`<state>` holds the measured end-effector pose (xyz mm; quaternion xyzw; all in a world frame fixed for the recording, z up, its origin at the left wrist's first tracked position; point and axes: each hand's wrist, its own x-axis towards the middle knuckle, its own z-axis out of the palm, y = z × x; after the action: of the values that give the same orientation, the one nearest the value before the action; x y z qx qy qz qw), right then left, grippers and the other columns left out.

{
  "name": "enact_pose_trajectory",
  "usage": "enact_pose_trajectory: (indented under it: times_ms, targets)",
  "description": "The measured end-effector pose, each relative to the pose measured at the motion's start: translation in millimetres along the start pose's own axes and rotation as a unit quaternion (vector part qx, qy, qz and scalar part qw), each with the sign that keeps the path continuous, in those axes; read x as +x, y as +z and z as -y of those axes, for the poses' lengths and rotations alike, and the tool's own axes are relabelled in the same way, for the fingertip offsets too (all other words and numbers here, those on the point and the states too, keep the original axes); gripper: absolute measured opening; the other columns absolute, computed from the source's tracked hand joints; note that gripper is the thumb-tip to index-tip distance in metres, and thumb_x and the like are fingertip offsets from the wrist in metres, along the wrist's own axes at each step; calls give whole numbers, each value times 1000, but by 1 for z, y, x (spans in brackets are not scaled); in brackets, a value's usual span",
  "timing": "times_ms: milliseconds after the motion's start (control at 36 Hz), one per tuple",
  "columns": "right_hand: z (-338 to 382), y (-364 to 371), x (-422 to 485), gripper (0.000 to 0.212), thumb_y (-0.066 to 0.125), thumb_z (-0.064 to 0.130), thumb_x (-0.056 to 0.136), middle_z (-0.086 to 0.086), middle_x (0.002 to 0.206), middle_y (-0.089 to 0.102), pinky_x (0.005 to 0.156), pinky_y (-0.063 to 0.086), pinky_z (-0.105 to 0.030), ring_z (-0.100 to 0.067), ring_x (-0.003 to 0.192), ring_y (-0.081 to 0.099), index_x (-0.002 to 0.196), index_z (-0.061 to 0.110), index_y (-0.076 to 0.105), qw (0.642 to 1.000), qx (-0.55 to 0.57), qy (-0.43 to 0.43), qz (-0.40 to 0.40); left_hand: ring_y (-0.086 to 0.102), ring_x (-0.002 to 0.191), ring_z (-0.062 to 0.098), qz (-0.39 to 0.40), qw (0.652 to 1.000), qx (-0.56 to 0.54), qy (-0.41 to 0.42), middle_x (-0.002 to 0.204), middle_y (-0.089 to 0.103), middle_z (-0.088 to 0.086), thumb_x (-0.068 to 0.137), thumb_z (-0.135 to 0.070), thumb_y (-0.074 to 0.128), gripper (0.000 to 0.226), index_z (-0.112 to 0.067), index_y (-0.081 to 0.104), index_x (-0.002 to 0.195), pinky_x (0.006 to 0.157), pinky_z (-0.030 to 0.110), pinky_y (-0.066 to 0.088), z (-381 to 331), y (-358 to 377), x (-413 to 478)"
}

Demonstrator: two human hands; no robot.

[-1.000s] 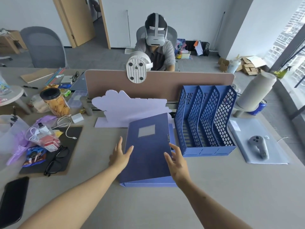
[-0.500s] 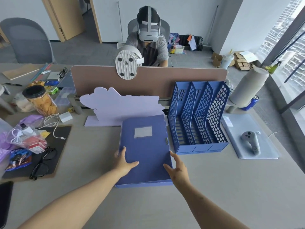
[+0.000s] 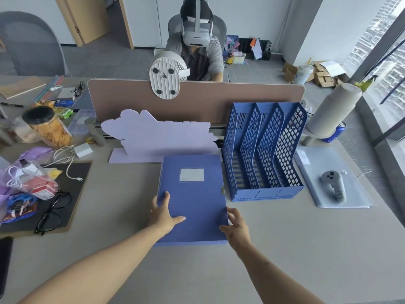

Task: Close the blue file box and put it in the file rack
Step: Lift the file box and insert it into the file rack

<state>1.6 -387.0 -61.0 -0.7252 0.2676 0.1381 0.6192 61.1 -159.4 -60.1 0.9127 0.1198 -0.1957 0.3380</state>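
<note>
A: Start at the left. What is that side doing?

B: The left hand (image 3: 163,215) lies flat on the lid of the blue file box (image 3: 192,200), palm down near its left edge, fingers (image 3: 161,199) spread apart and clamped on nothing. It presses, it does not grip.

A: And the box itself?

B: Flat on the tabletop (image 3: 306,249), lid down and looking closed, label facing up, its small clasp (image 3: 222,190) on the right edge. I cannot tell whether the clasp is latched.

A: The other hand?

B: The right hand (image 3: 237,227) sits at the box's near right corner, fingers (image 3: 232,212) loosely curled and apart, touching the right edge and closed on nothing. So the box lies between both hands, under the left palm and against the right fingertips.

A: How would it handle?

B: My guess: a stiff plastic shell, light if empty, with a smooth face that could slide under a flat palm. I would pinch it across its thickness on the 2 long edges, keeping the clasp side shut so the lid cannot swing.

A: And further right?

B: The file rack (image 3: 266,150) stands just beside the box, 3 slots, all empty. The box would need standing on edge to enter 1 of them.
</note>
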Motion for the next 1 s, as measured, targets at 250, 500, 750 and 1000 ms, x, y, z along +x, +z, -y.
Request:
enact_pose_trajectory:
  times_ms: [250, 500, 750, 1000]
  targets:
    - [-17, -1, 6, 65, 55, -8, 75, 2, 125, 65, 91, 53, -34, -17, 111, 63, 118, 41, 53, 999, -36, -5, 3, 23, 146, 33, 9, 999, 32, -8, 162, -12, 3, 77, -44, 76, 107, -34, 3, 153, 103, 39, 45, 2, 3, 3]
    - [32, -5, 21, 110, 66, 17, 74, -7, 85, 55, 69, 52, -39, -27, 73, 55, 142, 57, -11, 943, -316, -53, 93, 33, 142, 32, 11, 999, 43, 6, 162, -9, -2, 62, -50, 84, 118, -44, 4, 150, 91, 37, 53, 5, -6, 5]
    - [42, 12, 34, 111, 71, 32, 74, -4, 98, 55, 81, 56, -41, -30, 83, 62, 143, 52, -14, 936, -347, 3, 62, 24, 147, 32, 63, 997, 44, -12, 162, -22, 3, 56, -52, 87, 135, -48, -11, 148, 101, 39, 47, -1, -16, 14]
    - [48, 23, 36, 106, 67, -7, 78, -7, 153, 20, 59, 49, -17, -21, 101, 49, 150, 33, -1, 979, -173, 12, 111, 20, 148, 30, 62, 998, -25, -23, 162, -10, 13, 50, -37, 94, 143, -52, -9, 148, 104, 38, 40, -3, -23, 10]
